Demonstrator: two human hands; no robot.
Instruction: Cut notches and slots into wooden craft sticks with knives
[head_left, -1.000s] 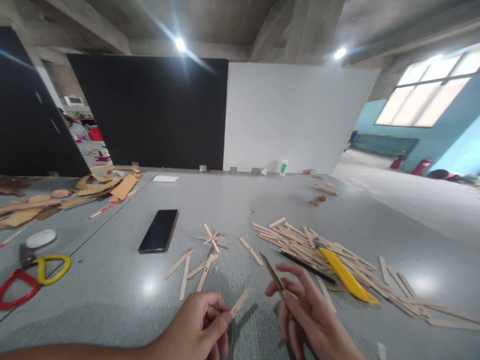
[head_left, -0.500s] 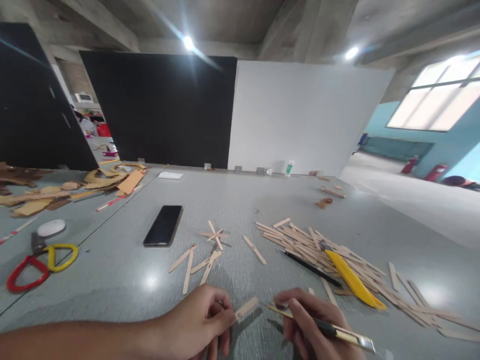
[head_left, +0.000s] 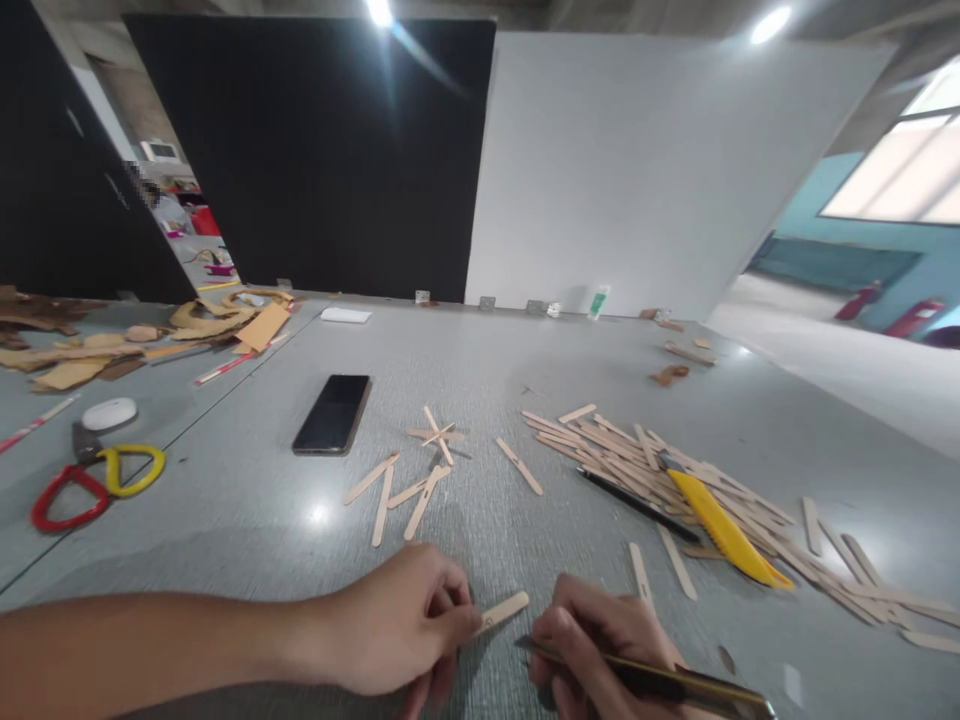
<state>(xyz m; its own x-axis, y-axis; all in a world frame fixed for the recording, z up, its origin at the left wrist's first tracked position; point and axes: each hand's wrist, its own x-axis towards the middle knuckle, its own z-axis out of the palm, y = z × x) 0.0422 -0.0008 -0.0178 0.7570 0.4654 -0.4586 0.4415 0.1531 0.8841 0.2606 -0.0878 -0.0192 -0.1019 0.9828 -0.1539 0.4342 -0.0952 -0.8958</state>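
Left hand (head_left: 397, 620) has a stick (head_left: 505, 611) pinched at bottom center, right hand (head_left: 600, 640) is wrapped around a knife (head_left: 667, 684), blade tip near the stick. Hands are apart. Yellow cutter (head_left: 724, 530) lies over the pile (head_left: 622, 465), right side of frame.

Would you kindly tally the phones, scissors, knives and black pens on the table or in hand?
Phone: 1
Scissors: 1 pair
Knives: 2, the yellow knife and the held knife in the right hand
Black pen: 1
Total: 5
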